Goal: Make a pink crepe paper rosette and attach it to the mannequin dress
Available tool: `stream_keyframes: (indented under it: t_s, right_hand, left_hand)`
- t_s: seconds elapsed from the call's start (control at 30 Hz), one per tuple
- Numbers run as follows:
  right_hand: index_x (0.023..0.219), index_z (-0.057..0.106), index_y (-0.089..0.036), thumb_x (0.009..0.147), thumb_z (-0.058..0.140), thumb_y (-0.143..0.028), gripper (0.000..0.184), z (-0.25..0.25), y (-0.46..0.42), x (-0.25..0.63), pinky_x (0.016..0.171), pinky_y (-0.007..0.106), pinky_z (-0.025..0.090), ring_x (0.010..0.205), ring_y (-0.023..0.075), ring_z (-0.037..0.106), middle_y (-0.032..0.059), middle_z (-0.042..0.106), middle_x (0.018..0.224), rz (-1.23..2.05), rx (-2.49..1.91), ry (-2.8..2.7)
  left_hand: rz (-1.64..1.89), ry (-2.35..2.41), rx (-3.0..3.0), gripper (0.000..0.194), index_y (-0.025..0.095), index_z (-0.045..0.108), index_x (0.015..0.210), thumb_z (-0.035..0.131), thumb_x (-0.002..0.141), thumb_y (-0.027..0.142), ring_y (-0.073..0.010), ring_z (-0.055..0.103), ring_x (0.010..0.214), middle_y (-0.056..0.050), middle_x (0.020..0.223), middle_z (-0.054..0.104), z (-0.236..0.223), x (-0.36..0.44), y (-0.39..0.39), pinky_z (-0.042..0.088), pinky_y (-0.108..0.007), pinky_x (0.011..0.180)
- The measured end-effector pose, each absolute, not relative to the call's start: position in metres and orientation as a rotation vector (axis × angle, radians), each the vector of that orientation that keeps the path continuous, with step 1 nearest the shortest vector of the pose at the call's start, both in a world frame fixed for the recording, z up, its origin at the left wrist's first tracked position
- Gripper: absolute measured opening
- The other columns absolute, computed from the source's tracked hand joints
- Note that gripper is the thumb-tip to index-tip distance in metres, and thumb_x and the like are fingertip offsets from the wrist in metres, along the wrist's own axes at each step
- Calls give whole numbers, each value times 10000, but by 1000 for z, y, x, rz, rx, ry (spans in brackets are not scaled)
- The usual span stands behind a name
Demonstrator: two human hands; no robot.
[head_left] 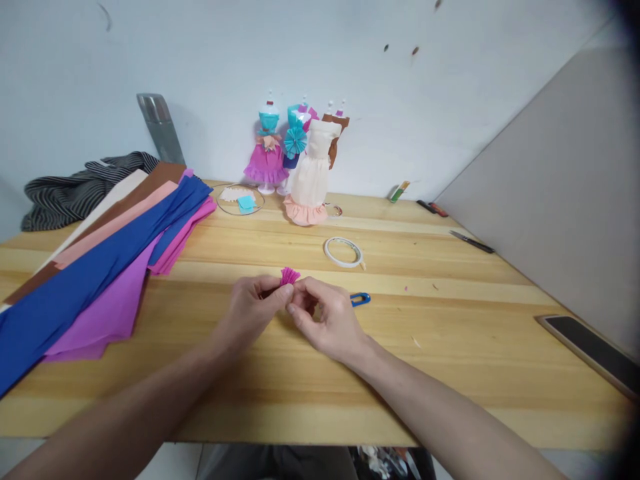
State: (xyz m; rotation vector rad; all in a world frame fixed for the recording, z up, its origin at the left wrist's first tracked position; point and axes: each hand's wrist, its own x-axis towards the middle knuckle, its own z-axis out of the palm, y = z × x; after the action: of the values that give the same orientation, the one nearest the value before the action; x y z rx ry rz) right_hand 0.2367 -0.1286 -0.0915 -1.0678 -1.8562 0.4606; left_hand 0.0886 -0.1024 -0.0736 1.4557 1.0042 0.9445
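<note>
A small pleated piece of magenta crepe paper fans out above my fingertips, over the near middle of the table. My left hand pinches its gathered base between thumb and fingers. From the other side my right hand is closed with its fingertips at the same base, though the exact grip is hidden. A blue handle, looking like that of scissors, sticks out behind my right hand; the rest is covered. Just beyond lies a white roll of narrow tape.
Crepe paper sheets in several colours and a striped cloth cover the left. Small dress forms in paper dresses stand by the wall. A knife and phone lie right on the wooden table.
</note>
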Motion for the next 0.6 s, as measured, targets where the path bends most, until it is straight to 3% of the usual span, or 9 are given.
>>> stream_keyframes:
  t_s: [0.13, 0.23, 0.37, 0.5, 0.6]
  right_hand:
    - [723, 555, -175, 807, 530, -188, 88, -86, -126, 243, 462, 207, 368, 472, 91, 469, -29, 529, 557, 430, -1124, -1805]
    - [741, 551, -174, 785, 516, -150, 61, -74, -118, 262, 522, 237, 389, 517, 112, 483, -11, 542, 596, 335, -1232, -1909]
    - [877, 598, -175, 675, 585, -84, 222, -56, -111, 304, 673, 292, 415, 783, 195, 571, 81, 632, 922, 349, -1466, -2412]
    - [723, 511, -188, 597, 591, -37, 213, -59, -107, 330, 609, 255, 363, 692, 156, 516, 34, 581, 805, 548, -1678, -2571]
    - [674, 441, -197, 627, 553, -30, 207, -66, -104, 330, 552, 247, 297, 613, 128, 446, -1, 543, 709, 601, -1692, -2547]
  left_hand:
    - [935, 982, 1386, 314, 148, 538, 497, 657, 686, 370, -78, 328, 523, 48, 498, 374, -74, 86, -101, 254, -229, 502]
    - [902, 950, 1281, 296, 136, 634, 550, 717, 668, 394, -70, 367, 507, 37, 505, 443, -79, 82, -98, 278, -215, 483]
    - [857, 860, 979, 336, 130, 755, 757, 798, 624, 435, -108, 551, 641, -43, 723, 650, -82, 79, -94, 436, -219, 574]
    - [827, 740, 780, 371, 111, 754, 769, 842, 591, 424, -131, 620, 683, -73, 778, 688, -79, 76, -92, 493, -230, 614]
    - [775, 680, 697, 377, 106, 745, 768, 857, 578, 412, -136, 647, 653, -75, 746, 702, -76, 73, -91, 510, -225, 606]
